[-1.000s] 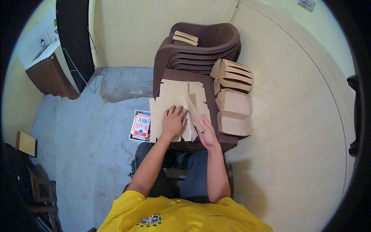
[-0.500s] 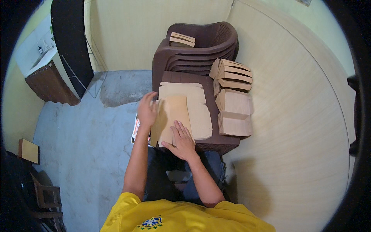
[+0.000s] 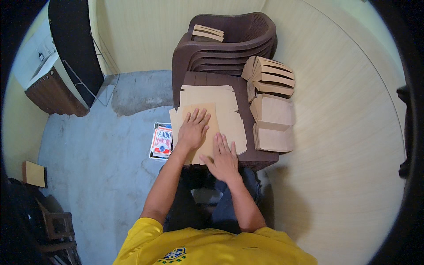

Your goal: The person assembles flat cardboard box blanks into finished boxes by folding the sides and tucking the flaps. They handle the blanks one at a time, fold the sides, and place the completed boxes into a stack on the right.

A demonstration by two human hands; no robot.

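A flat sheet of tan cardboard point(image 3: 229, 119) with notched edges lies on a dark brown plastic table point(image 3: 260, 160) in front of me. Over its left and middle part is a smoother, more orange-tan panel point(image 3: 204, 107). My left hand point(image 3: 193, 131) rests palm down on this panel, fingers pointing away and spread a little. Lower and to the right, my right hand point(image 3: 224, 157) presses flat near the panel's right edge, thumb out to the side. Neither hand grips anything.
Folded cardboard boxes point(image 3: 274, 119) stand along the table's right side, with a nested stack point(image 3: 274, 79) behind. Stacked brown plastic chairs point(image 3: 229, 48) at the back hold more cardboard pieces point(image 3: 207, 33). Left of the table, a container holds a red-and-white printed packet point(image 3: 162, 142).
My left hand has come down from above the sheet's left edge onto the panel. My right hand has slid right. The left cardboard flap now lies spread out, and the packet is more visible.
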